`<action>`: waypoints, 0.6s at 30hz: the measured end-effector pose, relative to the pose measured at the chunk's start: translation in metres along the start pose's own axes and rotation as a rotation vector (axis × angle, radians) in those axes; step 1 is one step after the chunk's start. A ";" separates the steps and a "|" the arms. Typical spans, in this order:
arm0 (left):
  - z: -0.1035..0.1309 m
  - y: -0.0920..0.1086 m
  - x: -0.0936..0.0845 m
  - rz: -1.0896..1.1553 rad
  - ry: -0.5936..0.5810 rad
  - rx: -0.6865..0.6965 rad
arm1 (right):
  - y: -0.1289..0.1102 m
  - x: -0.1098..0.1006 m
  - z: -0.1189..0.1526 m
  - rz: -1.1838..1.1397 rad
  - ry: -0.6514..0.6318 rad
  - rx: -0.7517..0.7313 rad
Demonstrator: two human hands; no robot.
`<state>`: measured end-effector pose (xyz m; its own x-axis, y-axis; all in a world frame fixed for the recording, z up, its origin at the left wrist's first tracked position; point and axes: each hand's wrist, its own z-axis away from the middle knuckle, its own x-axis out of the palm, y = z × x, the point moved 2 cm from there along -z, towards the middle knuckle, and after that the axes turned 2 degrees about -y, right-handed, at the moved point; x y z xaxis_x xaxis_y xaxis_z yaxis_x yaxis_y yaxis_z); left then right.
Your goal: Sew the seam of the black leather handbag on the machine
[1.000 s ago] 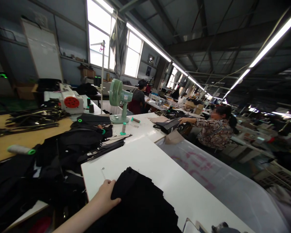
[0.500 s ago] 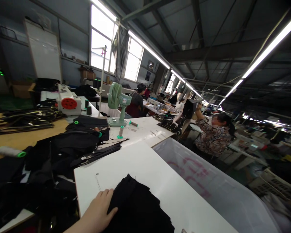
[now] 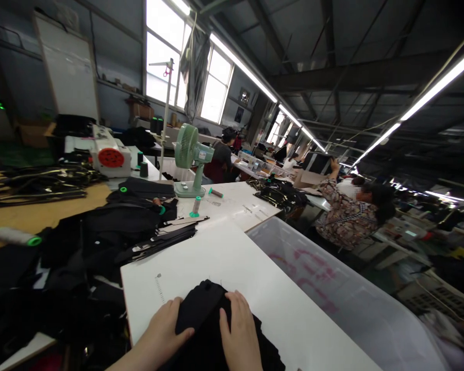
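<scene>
- black fabric piece (image 3: 201, 314): matte, soft, jagged stepped edge on its right side; lies on white table (image 3: 232, 257) at 6 o'clock of view, near table's front edge
- left hand (image 3: 160, 332): palm down, fingers spread flat, thumb lying across the fabric's left edge, forearm entering from 7 o'clock; pressing, not gripping
- right hand (image 3: 239, 335): flat on the fabric, fingers together pointing to 12 o'clock, just beside left hand; not closed on anything
- table surface smooth, glossy white, printed ruler marks (image 3: 159, 288) at 11 o'clock of left hand
- pile of dark cloth (image 3: 100, 232) at 10 o'clock, rumpled
- clear plastic bin (image 3: 332, 278) at 3 o'clock, pink lettering
- green desk fan (image 3: 189, 159) at 12 o'clock, round grille
- co-worker in patterned top (image 3: 344, 216) at 2 o'clock, arm raised
</scene>
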<state>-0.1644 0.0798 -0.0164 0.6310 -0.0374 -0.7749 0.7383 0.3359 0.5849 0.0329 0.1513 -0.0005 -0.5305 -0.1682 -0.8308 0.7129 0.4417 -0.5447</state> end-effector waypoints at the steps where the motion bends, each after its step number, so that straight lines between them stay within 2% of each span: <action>1: 0.001 0.000 0.001 0.011 0.002 -0.001 | -0.002 0.003 -0.016 -0.017 -0.065 0.000; 4: 0.004 -0.004 0.005 0.047 0.015 -0.006 | -0.009 0.017 -0.051 -0.042 -0.184 -0.022; 7: 0.005 -0.013 0.016 0.131 0.055 0.018 | -0.018 0.026 -0.072 -0.066 -0.244 -0.005; 11: 0.002 -0.028 0.035 0.257 0.171 0.078 | -0.039 0.013 -0.087 -0.133 -0.252 0.007; 13: 0.001 -0.033 0.037 0.296 0.209 0.093 | -0.052 -0.004 -0.087 -0.183 -0.247 -0.023; 15: 0.004 -0.032 0.032 0.334 0.190 0.101 | -0.061 -0.024 -0.076 -0.225 -0.235 -0.049; 18: 0.018 -0.021 0.012 0.388 0.106 0.177 | -0.064 -0.050 -0.035 -0.251 -0.147 -0.128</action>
<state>-0.1679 0.0553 -0.0338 0.8485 0.1596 -0.5046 0.4866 0.1395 0.8624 -0.0016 0.1621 0.0798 -0.6039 -0.4078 -0.6848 0.4993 0.4762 -0.7239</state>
